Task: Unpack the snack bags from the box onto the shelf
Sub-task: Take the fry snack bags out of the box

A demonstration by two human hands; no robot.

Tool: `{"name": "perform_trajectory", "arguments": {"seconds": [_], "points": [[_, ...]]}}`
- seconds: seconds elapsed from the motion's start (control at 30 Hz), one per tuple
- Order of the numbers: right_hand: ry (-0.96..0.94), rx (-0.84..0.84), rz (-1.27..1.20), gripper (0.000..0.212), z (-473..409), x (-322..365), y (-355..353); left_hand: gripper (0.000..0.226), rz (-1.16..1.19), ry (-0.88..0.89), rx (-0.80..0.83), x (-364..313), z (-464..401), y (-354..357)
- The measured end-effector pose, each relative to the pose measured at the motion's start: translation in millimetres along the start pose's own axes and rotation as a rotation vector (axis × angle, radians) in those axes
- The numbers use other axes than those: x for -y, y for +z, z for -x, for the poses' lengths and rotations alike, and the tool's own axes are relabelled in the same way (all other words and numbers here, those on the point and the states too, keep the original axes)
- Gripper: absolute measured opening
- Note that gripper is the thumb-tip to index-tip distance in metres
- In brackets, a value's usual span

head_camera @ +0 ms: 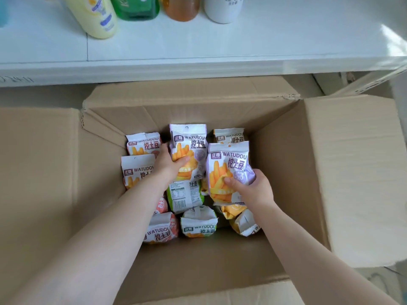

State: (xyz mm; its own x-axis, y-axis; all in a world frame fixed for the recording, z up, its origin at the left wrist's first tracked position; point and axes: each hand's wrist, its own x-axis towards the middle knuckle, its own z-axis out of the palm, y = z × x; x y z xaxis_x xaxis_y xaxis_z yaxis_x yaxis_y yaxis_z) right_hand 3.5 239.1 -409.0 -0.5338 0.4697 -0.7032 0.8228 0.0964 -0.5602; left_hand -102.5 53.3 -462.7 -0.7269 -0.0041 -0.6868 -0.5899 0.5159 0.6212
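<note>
Reaching into the open box (286, 139) with both hands, each taking one purple snack bag. Left hand (169, 165) curling its grip round the lower half of the purple bag (188, 148) at 12 o'clock in the pile, thumb on the front. Right hand (253, 188) pinching the second purple bag (228, 170) at 2 o'clock, thumb pressing the front, fingers wrapping behind. Remaining bags (198, 221) lying loose across the box floor, from 9 through 6 o'clock.

Doing it well, probably: holding low and light so contents are not getting crushed, lifting straight up before swinging toward 12.

Shelf (242, 47) sitting beyond the box at 12 o'clock, its front lip overhanging the far flap. Bottles (97, 16) standing along the back from 11 to 12; open room in front of them and toward 2 o'clock. Box walls tall, side flaps splayed at 9 and 3, so clearing the rim first.
</note>
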Motion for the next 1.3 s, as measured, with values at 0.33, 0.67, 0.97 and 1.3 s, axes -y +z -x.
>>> {"name": "perform_trajectory", "arguments": {"seconds": [0.33, 0.67, 0.97, 1.3], "points": [[0.003, 0.004, -0.024, 0.046, 52.9, 39.5, -28.3, 0.063, 0.04, -0.027, -0.055, -28.0, 62.4, -55.7], [-0.122, -0.015, -0.159, 0.042, 215.3, 159.5, -110.5, 0.051, 0.261, 0.105, -0.026, -155.4, 246.8, -171.4], [-0.3, 0.086, -0.283, 0.038, 410.6, 228.5, -167.2, 0.049, 0.357, 0.26, -0.035, -225.8, 437.7, -269.1], [-0.481, 0.249, -0.304, 0.045, 568.8, 255.1, -183.4, 0.046, 0.559, 0.298, -0.155, -209.6, 602.5, -350.8]]}}
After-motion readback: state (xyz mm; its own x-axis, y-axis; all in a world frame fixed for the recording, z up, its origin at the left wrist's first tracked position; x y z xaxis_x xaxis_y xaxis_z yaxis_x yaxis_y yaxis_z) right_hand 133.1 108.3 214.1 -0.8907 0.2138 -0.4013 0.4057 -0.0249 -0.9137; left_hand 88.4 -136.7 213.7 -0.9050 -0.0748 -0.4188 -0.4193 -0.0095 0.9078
